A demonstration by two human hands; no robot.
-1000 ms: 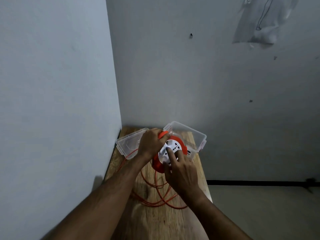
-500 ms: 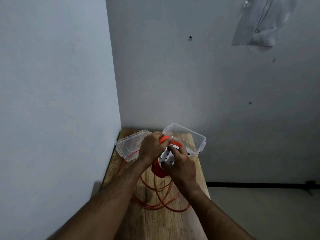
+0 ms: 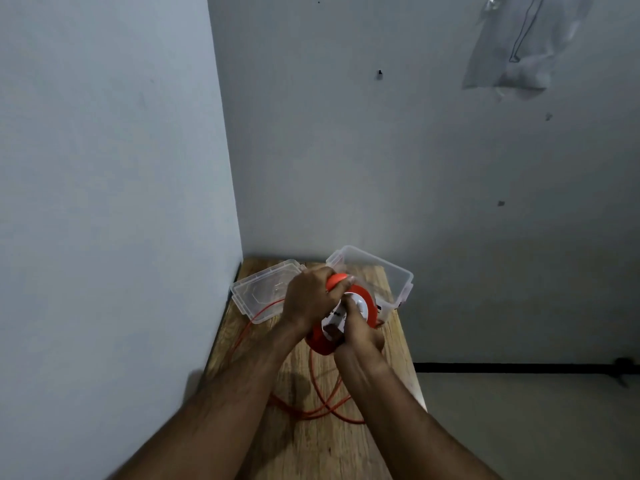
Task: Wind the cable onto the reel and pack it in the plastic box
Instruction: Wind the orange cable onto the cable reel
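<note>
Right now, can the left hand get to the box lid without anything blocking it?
Probably yes. The lid lies open on the table just beyond and left of the left hand, with nothing between. But that hand grips the reel handle, so it would have to let go first.

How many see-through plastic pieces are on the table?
2: the lid lies at the back left, and the plastic box sits at the back right, behind the reel.

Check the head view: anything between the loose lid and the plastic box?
Yes. In the head view the left hand, gripping the reel at its orange handle, sits between the lid and the box.
</note>
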